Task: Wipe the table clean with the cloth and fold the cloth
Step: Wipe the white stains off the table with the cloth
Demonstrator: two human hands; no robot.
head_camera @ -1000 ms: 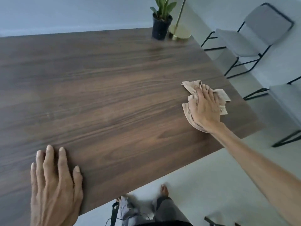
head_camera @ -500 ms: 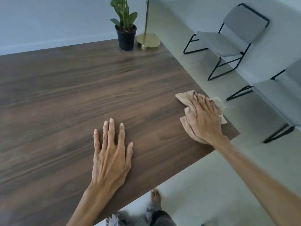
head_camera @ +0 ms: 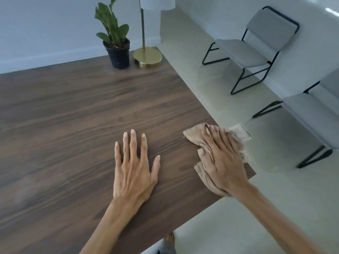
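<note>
Left hand point(head_camera: 134, 173): flat on the table point(head_camera: 73, 125), palm down, fingers spread and straight. Grip released; it holds nothing and touches only the bare wood, near the front edge.

Right hand point(head_camera: 222, 162): laid palm down on the cloth point(head_camera: 203, 156), fingers extended and slightly curled over the bunched fabric. Grip not clenched; the hand presses the cloth against the table rather than closing round it. Whether the thumb hooks any fabric underneath cannot be told.

Hidden or unclear: the middle of the cloth lies under the right palm and cannot be seen. A pale flap at its far right edge is blurred and reaches past the table's corner; its outline is hard to make out. Both forearms are cut off by the lower frame edge. A bare foot point(head_camera: 170, 237) shows below the table's front edge, partly cut off.

Position of cloth: crumpled, tan, at the table's near right corner, directly under the right hand, well apart from the left hand.

Farther back: a potted plant point(head_camera: 114, 39) and a brass lamp base point(head_camera: 147, 56) stand just beside each other at the table's far right corner; the lamp shade is cut off at the top. Two grey chairs point(head_camera: 253, 48) stand on the floor to the right.
</note>
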